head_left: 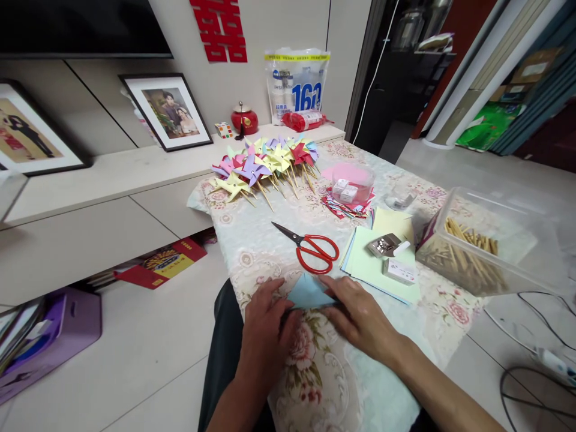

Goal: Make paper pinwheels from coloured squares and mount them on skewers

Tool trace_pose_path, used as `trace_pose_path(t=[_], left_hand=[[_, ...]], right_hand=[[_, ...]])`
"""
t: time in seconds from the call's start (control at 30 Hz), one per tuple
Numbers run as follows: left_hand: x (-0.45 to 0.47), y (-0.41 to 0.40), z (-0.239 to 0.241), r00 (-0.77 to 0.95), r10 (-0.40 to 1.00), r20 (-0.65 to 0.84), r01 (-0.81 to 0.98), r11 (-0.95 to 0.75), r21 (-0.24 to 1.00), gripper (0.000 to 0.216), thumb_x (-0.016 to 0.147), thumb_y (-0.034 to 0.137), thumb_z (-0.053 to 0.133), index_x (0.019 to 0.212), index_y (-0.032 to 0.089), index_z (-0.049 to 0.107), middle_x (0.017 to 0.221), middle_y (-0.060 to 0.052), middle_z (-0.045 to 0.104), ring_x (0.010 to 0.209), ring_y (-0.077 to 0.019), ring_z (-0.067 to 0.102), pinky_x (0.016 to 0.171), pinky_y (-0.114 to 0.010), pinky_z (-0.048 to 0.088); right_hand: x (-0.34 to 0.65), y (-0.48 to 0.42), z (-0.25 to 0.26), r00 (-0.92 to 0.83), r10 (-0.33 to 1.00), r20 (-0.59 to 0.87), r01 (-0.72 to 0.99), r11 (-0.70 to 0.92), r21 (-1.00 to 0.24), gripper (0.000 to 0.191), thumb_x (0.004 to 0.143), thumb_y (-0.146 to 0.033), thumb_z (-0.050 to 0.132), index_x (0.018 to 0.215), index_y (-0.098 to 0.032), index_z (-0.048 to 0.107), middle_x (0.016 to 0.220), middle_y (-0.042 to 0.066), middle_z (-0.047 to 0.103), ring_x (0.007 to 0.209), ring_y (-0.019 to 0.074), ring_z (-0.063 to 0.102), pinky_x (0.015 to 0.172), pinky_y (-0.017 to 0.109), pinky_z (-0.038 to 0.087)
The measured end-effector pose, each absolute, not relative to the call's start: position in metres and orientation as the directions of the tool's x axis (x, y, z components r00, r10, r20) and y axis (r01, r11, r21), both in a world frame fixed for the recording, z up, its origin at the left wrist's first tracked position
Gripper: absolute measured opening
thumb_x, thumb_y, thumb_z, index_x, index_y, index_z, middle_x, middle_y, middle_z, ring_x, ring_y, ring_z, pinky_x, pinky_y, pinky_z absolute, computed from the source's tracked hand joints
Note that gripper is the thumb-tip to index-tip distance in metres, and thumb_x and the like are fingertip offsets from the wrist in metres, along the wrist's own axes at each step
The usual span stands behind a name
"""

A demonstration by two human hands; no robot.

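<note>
Head view. The blue paper (308,294) lies on the floral tablecloth (355,384), between the two hands and near the person's edge of the table. Its left and right corners are covered by fingers, so its full outline and fold layers cannot be verified. The left hand (269,309) is half open, fingers bent, in contact with the left corner; whether it pinches the paper cannot be told. The right hand (355,305) is partly closed, with thumb and index finger about the right corner. Both forearms are cut off by the lower border.

The scissors (310,246) lie directly beyond the paper, blades slightly parted, red handles near the right hand. To their right, a paper stack (360,264) is partly covered by an opened box (384,245) of small metal pieces and a white box (399,271).

The pinwheels (270,162) at the far side overlap; many sticks are concealed and the count is unclear. Wooden sticks (472,237) in the clear bin (517,240) appear blurred through its wall. The screen (81,27) and purple bin (74,336) are cut off at the picture's borders.
</note>
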State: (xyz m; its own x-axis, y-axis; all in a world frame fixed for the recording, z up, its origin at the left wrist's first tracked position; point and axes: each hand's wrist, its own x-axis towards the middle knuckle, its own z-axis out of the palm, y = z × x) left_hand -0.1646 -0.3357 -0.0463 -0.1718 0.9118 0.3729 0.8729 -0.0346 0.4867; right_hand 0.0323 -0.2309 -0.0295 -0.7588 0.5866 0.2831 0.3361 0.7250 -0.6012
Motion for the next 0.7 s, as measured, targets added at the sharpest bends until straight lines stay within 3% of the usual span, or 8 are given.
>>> trace_pose_path(t=[0.17,0.37,0.53,0.7], left_hand=[[-0.159,-0.327,-0.042,-0.249,0.887,0.390,0.883,0.043,0.467,0.014,0.091,0.027,0.057,0.081,0.018,0.063,0.122,-0.016,0.059,0.113,-0.0327,0.057,0.092,-0.057,0.049],[-0.152,-0.321,-0.044,-0.303,0.866,0.398,0.894,0.114,0.433,0.015,0.088,0.026,0.059,0.076,0.017,0.057,0.118,-0.018,0.059,0.111,-0.0359,0.058,0.089,-0.055,0.049],[-0.147,-0.322,-0.050,-0.369,0.839,0.400,0.874,0.166,0.458,0.012,0.082,0.025,0.064,0.089,0.017,0.058,0.121,-0.019,0.058,0.117,-0.0379,0.056,0.091,-0.056,0.049],[-0.146,-0.323,-0.052,-0.351,0.822,0.448,0.895,0.155,0.417,0.040,0.081,0.019,0.063,0.120,0.015,0.055,0.130,-0.019,0.056,0.121,-0.0373,0.055,0.092,-0.056,0.050]], right_hand=[[0.026,-0.227,-0.034,-0.676,0.695,0.246,0.416,0.635,-0.651,0.051,0.095,-0.022,0.055,0.143,-0.017,0.040,0.101,0.011,0.068,0.089,0.0257,0.063,0.079,0.042,0.054],[0.017,-0.226,-0.040,-0.653,0.684,0.324,0.454,0.696,-0.556,0.047,0.093,-0.018,0.054,0.139,-0.012,0.043,0.110,0.015,0.069,0.096,0.0291,0.066,0.083,0.046,0.057],[0.016,-0.227,-0.045,-0.671,0.656,0.345,0.470,0.737,-0.485,0.052,0.092,-0.018,0.053,0.142,-0.013,0.039,0.106,0.015,0.067,0.096,0.0305,0.064,0.082,0.047,0.057],[0.014,-0.227,-0.043,-0.681,0.660,0.318,0.500,0.736,-0.457,0.048,0.093,-0.018,0.053,0.139,-0.011,0.044,0.101,0.015,0.064,0.093,0.0294,0.062,0.079,0.046,0.057]])
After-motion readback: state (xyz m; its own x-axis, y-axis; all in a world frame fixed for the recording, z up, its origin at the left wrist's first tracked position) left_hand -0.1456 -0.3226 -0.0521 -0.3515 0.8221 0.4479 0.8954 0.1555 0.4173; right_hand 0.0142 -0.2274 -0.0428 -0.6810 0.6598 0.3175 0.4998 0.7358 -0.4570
